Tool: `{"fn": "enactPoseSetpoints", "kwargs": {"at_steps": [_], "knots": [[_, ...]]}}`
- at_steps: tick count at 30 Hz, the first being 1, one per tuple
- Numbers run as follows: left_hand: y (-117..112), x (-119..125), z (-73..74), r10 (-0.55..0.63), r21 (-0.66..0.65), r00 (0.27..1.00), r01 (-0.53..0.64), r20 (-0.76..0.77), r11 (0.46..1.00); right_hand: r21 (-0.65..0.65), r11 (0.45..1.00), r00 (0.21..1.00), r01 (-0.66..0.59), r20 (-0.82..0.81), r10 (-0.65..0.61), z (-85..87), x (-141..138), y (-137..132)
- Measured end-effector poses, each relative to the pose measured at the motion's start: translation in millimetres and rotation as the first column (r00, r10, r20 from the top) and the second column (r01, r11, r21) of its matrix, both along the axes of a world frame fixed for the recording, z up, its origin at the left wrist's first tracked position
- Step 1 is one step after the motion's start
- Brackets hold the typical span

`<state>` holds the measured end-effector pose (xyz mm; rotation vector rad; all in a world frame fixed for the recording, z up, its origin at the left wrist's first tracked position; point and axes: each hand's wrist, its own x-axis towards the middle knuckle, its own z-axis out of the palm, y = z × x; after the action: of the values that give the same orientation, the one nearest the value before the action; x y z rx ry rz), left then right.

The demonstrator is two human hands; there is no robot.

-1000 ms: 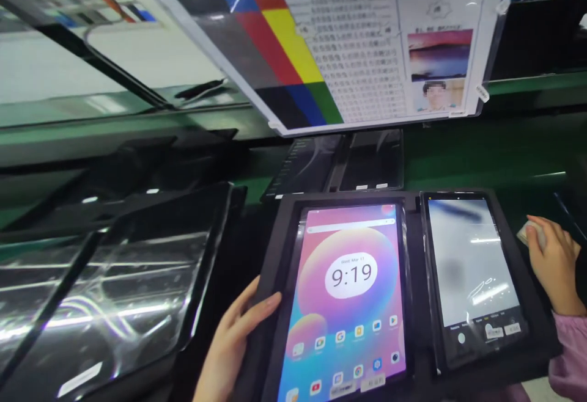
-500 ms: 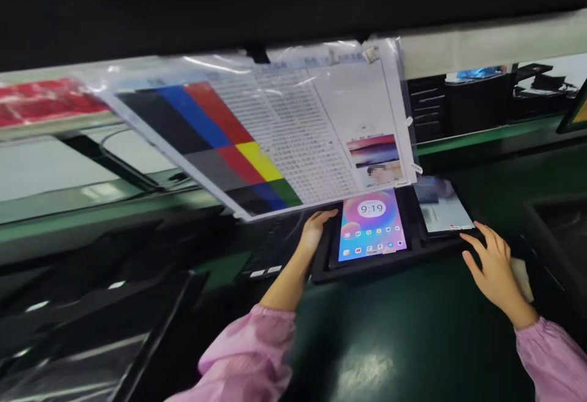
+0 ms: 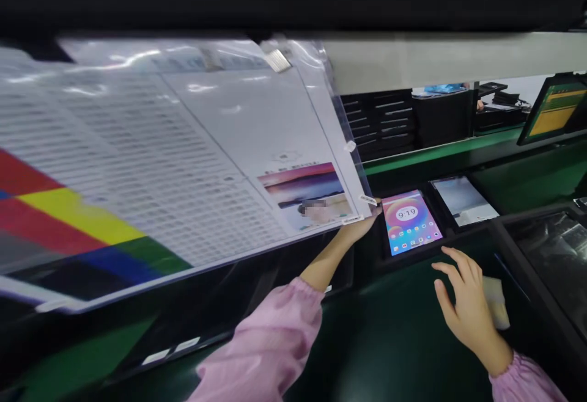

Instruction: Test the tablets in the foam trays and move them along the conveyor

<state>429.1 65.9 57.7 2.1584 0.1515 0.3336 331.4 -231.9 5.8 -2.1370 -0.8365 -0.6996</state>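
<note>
Head view shows the person's left hand (image 3: 362,226) stretched far forward, its fingers resting against the left edge of a black tray (image 3: 415,255) that lies on the green surface (image 3: 403,341). Whether those fingers grip the tray or only touch it cannot be told, since a hanging laminated chart (image 3: 183,170) covers part of the hand. In the tray's left bay sits a tablet (image 3: 410,222) with a lit pink and blue home screen reading 9:19. Just beside it, in the right bay, lies a second tablet (image 3: 464,200) with a pale, mostly white screen.

The right hand (image 3: 463,304) hovers over the surface near the tray's front edge, fingers spread and released, holding nothing; a pale folded cloth (image 3: 498,301) lies partly under its far side. Both arms wear pink sleeves (image 3: 270,347).

The chart carries colour blocks, dense printed rows and a small sunset photo, and tilts over the left of the scene. A monitor (image 3: 553,109) with an orange and green display stands at the far right.
</note>
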Motion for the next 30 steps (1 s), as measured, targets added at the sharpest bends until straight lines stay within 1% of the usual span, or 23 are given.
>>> {"fn": "enactPoseSetpoints", "kwargs": {"at_steps": [1, 2, 3, 5, 7, 8, 10, 12, 13, 14, 16, 18, 19, 21, 22, 24, 26, 27, 29, 30], "knots": [[-15.0, 6.5, -0.1, -0.085, 0.066, 0.996, 0.083, 0.022, 0.994, -0.007, 1.0, 1.0, -0.018, -0.01, 0.018, 1.9, -2.1, 0.9], [-32.5, 12.5, -1.0, -0.177, 0.135, 0.984, 0.172, 0.029, 0.976, -0.013, 0.999, 0.999, -0.036, -0.018, 0.036, 3.5, -4.1, 1.7], [-51.6, 18.0, -2.8, -0.271, 0.199, 0.962, 0.261, 0.022, 0.945, -0.017, 0.999, 0.998, -0.051, -0.026, 0.051, 4.9, -5.8, 2.3], [-91.1, 27.3, -8.7, -0.42, 0.302, 0.907, 0.405, -0.017, 0.863, -0.023, 0.997, 0.997, -0.071, -0.037, 0.07, 6.8, -8.6, 2.5], [-124.7, 35.1, -16.2, -0.516, 0.379, 0.854, 0.499, -0.064, 0.78, -0.026, 0.996, 0.996, -0.083, -0.044, 0.081, 8.0, -10.3, 1.4], [-137.2, 38.8, -20.1, -0.545, 0.409, 0.834, 0.529, -0.087, 0.744, -0.027, 0.996, 0.995, -0.086, -0.047, 0.085, 8.4, -10.7, 0.5], [-152.3, 46.3, -27.4, -0.574, 0.459, 0.809, 0.562, -0.129, 0.688, -0.024, 0.996, 0.995, -0.09, -0.055, 0.088, 9.2, -10.8, -1.7], [-155.1, 54.5, -33.4, -0.57, 0.498, 0.806, 0.564, -0.16, 0.659, -0.017, 0.995, 0.993, -0.096, -0.064, 0.095, 10.0, -10.0, -3.8], [-152.8, 58.9, -35.6, -0.554, 0.515, 0.815, 0.552, -0.168, 0.656, -0.013, 0.995, 0.993, -0.1, -0.067, 0.099, 10.2, -9.3, -4.7], [-148.6, 63.2, -36.9, -0.527, 0.531, 0.832, 0.529, -0.171, 0.662, -0.01, 0.995, 0.992, -0.103, -0.069, 0.102, 10.3, -8.6, -5.4], [-136.4, 69.9, -36.8, -0.444, 0.56, 0.883, 0.449, -0.155, 0.697, -0.004, 0.995, 0.992, -0.104, -0.07, 0.104, 10.2, -6.9, -6.2], [-122.7, 71.7, -33.4, -0.351, 0.577, 0.929, 0.35, -0.115, 0.738, 0.0, 0.995, 0.992, -0.1, -0.074, 0.1, 9.5, -5.6, -6.2], [-117.0, 70.0, -31.0, -0.321, 0.583, 0.942, 0.313, -0.094, 0.75, 0.0, 0.995, 0.992, -0.098, -0.078, 0.098, 8.9, -5.2, -6.0], [-111.2, 61.8, -26.5, -0.325, 0.594, 0.944, 0.298, -0.066, 0.747, -0.002, 0.995, 0.992, -0.096, -0.084, 0.096, 7.6, -4.9, -5.1], [-112.1, 56.1, -25.2, -0.356, 0.602, 0.932, 0.32, -0.063, 0.732, -0.004, 0.995, 0.992, -0.096, -0.087, 0.095, 6.8, -4.9, -4.6], [-121.6, 44.8, -25.7, -0.449, 0.618, 0.89, 0.395, -0.076, 0.679, -0.011, 0.995, 0.991, -0.096, -0.092, 0.095, 5.3, -5.2, -3.7], [-138.3, 38.0, -30.5, -0.528, 0.63, 0.843, 0.464, -0.099, 0.623, -0.021, 0.995, 0.991, -0.1, -0.091, 0.097, 4.2, -5.4, -3.2], [-147.3, 37.4, -33.9, -0.552, 0.633, 0.827, 0.485, -0.108, 0.603, -0.025, 0.995, 0.991, -0.1, -0.089, 0.097, 4.0, -5.4, -3.1], [-162.1, 42.2, -40.7, -0.563, 0.634, 0.818, 0.499, -0.12, 0.591, -0.029, 0.995, 0.992, -0.094, -0.081, 0.092, 4.4, -4.9, -3.4], [-166.7, 46.8, -43.3, -0.548, 0.632, 0.827, 0.491, -0.122, 0.6, -0.03, 0.996, 0.993, -0.089, -0.077, 0.087, 5.0, -4.5, -3.7]]}}
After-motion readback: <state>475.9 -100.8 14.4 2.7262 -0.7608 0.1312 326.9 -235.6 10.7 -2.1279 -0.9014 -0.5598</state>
